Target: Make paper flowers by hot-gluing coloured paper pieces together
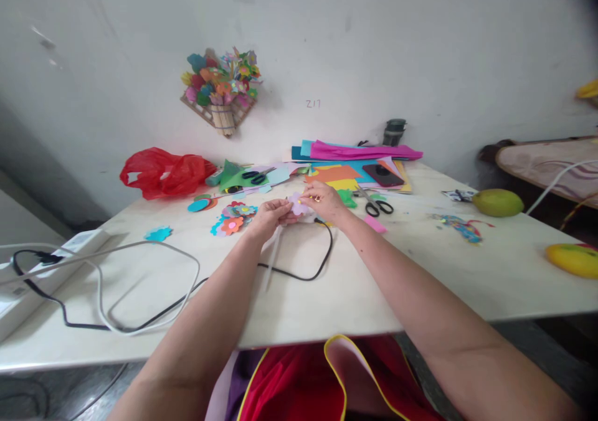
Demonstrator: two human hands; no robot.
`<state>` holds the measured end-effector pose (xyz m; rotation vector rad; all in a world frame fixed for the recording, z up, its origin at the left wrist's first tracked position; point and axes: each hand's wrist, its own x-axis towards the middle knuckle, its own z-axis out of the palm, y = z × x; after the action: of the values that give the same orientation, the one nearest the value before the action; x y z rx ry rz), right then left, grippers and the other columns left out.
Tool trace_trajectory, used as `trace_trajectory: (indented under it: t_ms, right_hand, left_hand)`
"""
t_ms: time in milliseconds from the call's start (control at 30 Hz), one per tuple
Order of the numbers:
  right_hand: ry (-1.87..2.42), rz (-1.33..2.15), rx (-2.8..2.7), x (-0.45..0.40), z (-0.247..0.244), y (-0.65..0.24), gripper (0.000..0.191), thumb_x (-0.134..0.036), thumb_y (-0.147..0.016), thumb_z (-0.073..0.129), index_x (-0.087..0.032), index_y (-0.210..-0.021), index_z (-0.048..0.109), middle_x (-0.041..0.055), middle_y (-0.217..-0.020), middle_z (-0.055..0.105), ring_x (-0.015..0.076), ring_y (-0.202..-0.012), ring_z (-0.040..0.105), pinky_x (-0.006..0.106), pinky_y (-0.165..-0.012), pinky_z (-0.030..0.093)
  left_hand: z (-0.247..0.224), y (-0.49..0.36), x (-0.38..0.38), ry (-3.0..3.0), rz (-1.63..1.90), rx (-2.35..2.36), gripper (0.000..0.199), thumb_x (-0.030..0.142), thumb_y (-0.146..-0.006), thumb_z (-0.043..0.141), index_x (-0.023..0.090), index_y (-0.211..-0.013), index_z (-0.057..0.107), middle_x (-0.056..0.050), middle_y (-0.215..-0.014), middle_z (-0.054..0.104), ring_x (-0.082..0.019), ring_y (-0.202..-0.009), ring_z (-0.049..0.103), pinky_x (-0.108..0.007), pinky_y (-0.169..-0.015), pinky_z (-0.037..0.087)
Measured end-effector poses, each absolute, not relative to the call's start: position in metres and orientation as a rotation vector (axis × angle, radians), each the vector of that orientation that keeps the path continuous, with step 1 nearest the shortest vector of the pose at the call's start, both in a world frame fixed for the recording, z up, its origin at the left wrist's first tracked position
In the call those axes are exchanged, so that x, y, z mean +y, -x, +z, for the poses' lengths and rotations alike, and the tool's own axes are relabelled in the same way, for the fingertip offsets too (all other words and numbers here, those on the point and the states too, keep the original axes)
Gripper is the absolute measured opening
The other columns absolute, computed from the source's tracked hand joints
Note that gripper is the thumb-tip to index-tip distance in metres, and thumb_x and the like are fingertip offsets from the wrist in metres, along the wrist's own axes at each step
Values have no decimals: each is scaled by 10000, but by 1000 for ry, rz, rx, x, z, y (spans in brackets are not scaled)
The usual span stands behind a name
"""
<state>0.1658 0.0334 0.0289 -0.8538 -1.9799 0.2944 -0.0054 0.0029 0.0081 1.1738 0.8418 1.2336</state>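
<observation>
At the lower left, cables loop over the white power strip [81,241] on the counter [420,284]. A blue scalloped cutout [159,233] lies near it, bare of any centre, so it looks unworked. Above and to the right are round cutouts [199,205], then a cluster of layered paper flowers [232,223]; those with contrasting centres look finished (how many there are is hard to count, since they overlap).

In the middle of the frame, the left hand [273,214] has its fingers drawn narrow, holding the left edge of a lilac paper flower [298,205]. The right hand [327,202] pinches the same flower's right side, fingers nearly together. A yellow spot shows at its centre; whether it is fixed there I cannot tell, so this flower seems only partly done.

Just right of the hands lie black-handled scissors [379,207] and a pink paper piece [375,224]. Behind them, at the upper right of centre, coloured sheets [334,174] suggest plenty of material remains uncut.
</observation>
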Motion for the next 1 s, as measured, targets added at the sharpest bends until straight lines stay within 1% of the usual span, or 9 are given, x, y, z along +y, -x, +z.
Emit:
trace_trajectory:
  t_ms: [167, 267, 367, 433, 500, 567, 667, 767, 1000]
  right_hand:
    - [850, 141, -2041, 29, 32, -168, 138, -213, -755, 576, -195, -741, 712, 62, -897, 614, 177, -868, 553, 297, -776, 425]
    - [827, 120, -2043, 29, 33, -169, 162, -221, -776, 553, -207, -775, 715, 62, -926, 608, 184, -901, 550, 310, -809, 423]
    - [804, 150, -2008, 30, 34, -168, 157, -204, -751, 579, -212, -838, 709, 65, -1004, 594, 199, -985, 529, 331, -878, 402]
    - [849, 240, -1929, 30, 34, -167, 225, -201, -719, 608, -203, -929, 689, 76, -1079, 577, 201, -990, 525, 339, -886, 401]
    - [941, 425, -1811, 29, 34, -165, 324, -227, -699, 627, -197, -1021, 650, 82, -1124, 567, 182, -921, 542, 332, -841, 424]
    - [1023, 703, -1697, 27, 35, -164, 366, -278, -687, 638, -186, -1042, 627, 75, -1070, 599, 152, -828, 553, 305, -772, 441]
    - [1074, 1069, -1608, 23, 35, -165, 335, -382, -641, 667, -139, -871, 649, 43, -820, 638, 126, -721, 540, 260, -687, 428]
    - [1070, 1202, -1593, 20, 36, -167, 347, -447, -569, 699, -126, -674, 623, 7, -635, 589, 109, -632, 500, 244, -621, 390]
    - [1016, 1280, -1565, 21, 33, -168, 352, -435, -497, 731, -141, -543, 543, -24, -524, 528, 95, -541, 468, 252, -565, 352]
  left_hand:
    - [11, 4, 1, -1154, 1242, 842, 275, 272, -608, 756, 109, -739, 577, -55, -655, 670, -161, -620, 662, -244, -586, 526]
    - [11, 4, 0, -1150, 1249, 843, 269, 268, -614, 754, 109, -738, 576, -43, -621, 655, -165, -624, 663, -243, -585, 527]
    - [11, 5, 1, -1149, 1248, 839, 272, 267, -616, 754, 109, -742, 572, -36, -609, 647, -169, -627, 665, -245, -589, 529]
    - [10, 6, 1, -1152, 1244, 830, 282, 272, -613, 757, 109, -751, 572, -39, -618, 652, -169, -625, 666, -249, -597, 532]
    - [9, 6, 2, -1156, 1243, 823, 294, 276, -606, 761, 110, -762, 576, -43, -631, 659, -169, -625, 666, -254, -605, 536]
    - [8, 7, 3, -1168, 1237, 819, 300, 281, -604, 763, 112, -772, 581, -45, -642, 664, -171, -629, 667, -260, -612, 538]
    - [7, 7, 3, -1197, 1220, 815, 301, 284, -608, 760, 113, -788, 590, -43, -658, 667, -173, -637, 669, -267, -621, 540]
    - [7, 6, 3, -1213, 1208, 833, 305, 290, -603, 763, 113, -787, 596, -39, -651, 663, -171, -629, 666, -268, -616, 538]
    - [8, 4, 4, -1237, 1205, 870, 319, 302, -579, 775, 119, -748, 576, -22, -623, 648, -152, -585, 652, -261, -608, 535]
